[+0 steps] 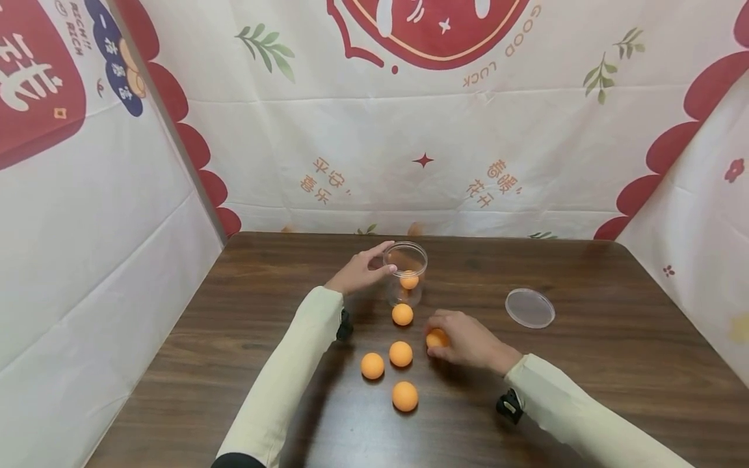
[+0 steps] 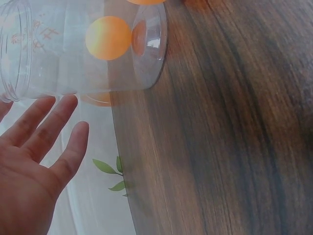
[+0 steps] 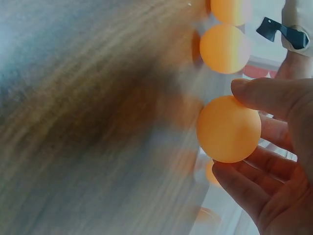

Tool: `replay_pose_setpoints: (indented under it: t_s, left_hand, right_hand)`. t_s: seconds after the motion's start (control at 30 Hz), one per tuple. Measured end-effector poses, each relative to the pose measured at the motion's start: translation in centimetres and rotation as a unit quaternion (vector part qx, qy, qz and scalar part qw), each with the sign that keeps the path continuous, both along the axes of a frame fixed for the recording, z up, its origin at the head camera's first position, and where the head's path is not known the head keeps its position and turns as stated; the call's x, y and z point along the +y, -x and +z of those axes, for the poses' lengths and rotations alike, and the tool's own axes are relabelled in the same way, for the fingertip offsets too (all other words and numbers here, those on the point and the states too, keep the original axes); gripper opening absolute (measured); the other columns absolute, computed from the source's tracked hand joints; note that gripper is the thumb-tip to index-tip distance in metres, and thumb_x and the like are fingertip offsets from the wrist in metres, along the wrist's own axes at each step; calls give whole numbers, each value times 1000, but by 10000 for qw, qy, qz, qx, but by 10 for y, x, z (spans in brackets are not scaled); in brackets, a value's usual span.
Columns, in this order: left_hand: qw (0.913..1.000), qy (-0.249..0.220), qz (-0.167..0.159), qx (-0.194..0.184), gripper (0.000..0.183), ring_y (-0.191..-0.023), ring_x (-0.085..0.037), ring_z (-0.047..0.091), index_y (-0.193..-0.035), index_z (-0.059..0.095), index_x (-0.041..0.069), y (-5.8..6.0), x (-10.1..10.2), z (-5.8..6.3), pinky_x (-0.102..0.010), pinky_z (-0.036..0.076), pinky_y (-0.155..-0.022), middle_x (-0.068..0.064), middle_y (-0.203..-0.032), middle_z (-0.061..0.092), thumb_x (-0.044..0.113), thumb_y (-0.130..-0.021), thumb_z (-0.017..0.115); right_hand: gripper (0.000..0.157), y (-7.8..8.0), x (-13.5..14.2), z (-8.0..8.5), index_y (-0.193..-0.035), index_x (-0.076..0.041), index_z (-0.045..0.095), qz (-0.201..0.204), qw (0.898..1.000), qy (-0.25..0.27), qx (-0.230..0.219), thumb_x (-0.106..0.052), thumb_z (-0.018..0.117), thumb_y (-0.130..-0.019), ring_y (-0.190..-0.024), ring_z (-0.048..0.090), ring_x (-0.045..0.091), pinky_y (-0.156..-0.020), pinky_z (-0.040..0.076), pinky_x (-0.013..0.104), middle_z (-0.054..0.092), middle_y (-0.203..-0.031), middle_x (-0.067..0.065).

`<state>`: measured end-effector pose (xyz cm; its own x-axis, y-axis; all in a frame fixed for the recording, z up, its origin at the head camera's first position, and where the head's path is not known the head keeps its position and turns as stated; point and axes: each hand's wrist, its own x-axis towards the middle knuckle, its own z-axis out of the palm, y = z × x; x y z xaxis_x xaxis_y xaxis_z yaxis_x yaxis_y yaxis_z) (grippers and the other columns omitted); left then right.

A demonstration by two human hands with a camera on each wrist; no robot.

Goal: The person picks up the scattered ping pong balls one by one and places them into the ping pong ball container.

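An upright clear plastic jar (image 1: 405,296) stands uncapped on the table, with an orange ping-pong ball (image 2: 108,38) inside. My left hand (image 1: 364,272) is at its left side, thumb and fingertips against the rim. In the left wrist view those fingers (image 2: 41,129) look fairly straight and spread. To the right and nearer, my right hand (image 1: 467,338) pinches another orange ping-pong ball (image 3: 229,129) between thumb and fingers, low over the table. Several loose ping-pong balls lie between the forearms, among them one (image 1: 402,314) just in front of the jar.
A clear round lid (image 1: 530,308) lies flat to the right of the jar. Nearer balls (image 1: 405,396) sit on the dark wooden table (image 1: 585,390). Printed cloth (image 1: 374,130) hangs behind the table and at both sides.
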<state>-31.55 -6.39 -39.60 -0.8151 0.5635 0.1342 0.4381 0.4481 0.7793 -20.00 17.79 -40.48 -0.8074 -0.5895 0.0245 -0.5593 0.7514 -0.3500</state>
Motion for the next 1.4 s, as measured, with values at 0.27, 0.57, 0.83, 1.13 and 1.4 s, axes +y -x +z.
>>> replay_pose_setpoints:
  t_s: [0.27, 0.57, 0.83, 1.13, 1.4]
  left_hand:
    - [10000, 28, -4, 87, 62, -120, -29, 56, -151, 28, 12, 2, -1, 3, -41, 46, -100, -19, -134, 52, 28, -97, 55]
    - [9999, 60, 50, 85, 62, -118, -29, 57, -151, 29, 12, 2, -4, 3, -41, 47, -99, -19, -133, 52, 28, -97, 55]
    - [10000, 47, -10, 76, 62, -116, -29, 59, -151, 29, 12, 1, -1, -2, -40, 48, -97, -20, -132, 52, 26, -97, 56]
    - [9999, 23, 22, 98, 61, -116, -31, 59, -150, 30, 10, 0, 1, -1, -41, 48, -97, -21, -132, 53, 24, -97, 57]
    - [10000, 2, 14, 29, 62, -117, -32, 58, -150, 29, 10, 0, -1, 0, -43, 48, -97, -21, -134, 52, 27, -97, 56]
  right_hand:
    - [25, 11, 1, 9, -101, -10, 68, -151, 9997, -4, 192, -21, 77, -80, -79, 54, 10, -72, 51, 33, 62, -97, -2]
    - [24, 21, -2, 22, -100, -11, 69, -114, 9988, -8, 486, -20, 77, -80, -82, 57, 13, -73, 50, 36, 62, -98, 0]
    - [25, 26, -5, 43, -101, -10, 69, -172, 9973, 86, 707, -20, 78, -79, -79, 57, 14, -69, 50, 34, 64, -103, 5]
    - [27, 34, -15, 53, -104, -7, 69, -350, 9908, 388, 1245, -18, 77, -80, -80, 60, 18, -71, 54, 38, 65, -105, 8]
    - [28, 46, -24, 64, -105, -1, 68, -459, 9815, 679, 1732, -14, 74, -82, -79, 61, 22, -69, 54, 40, 64, -105, 12]
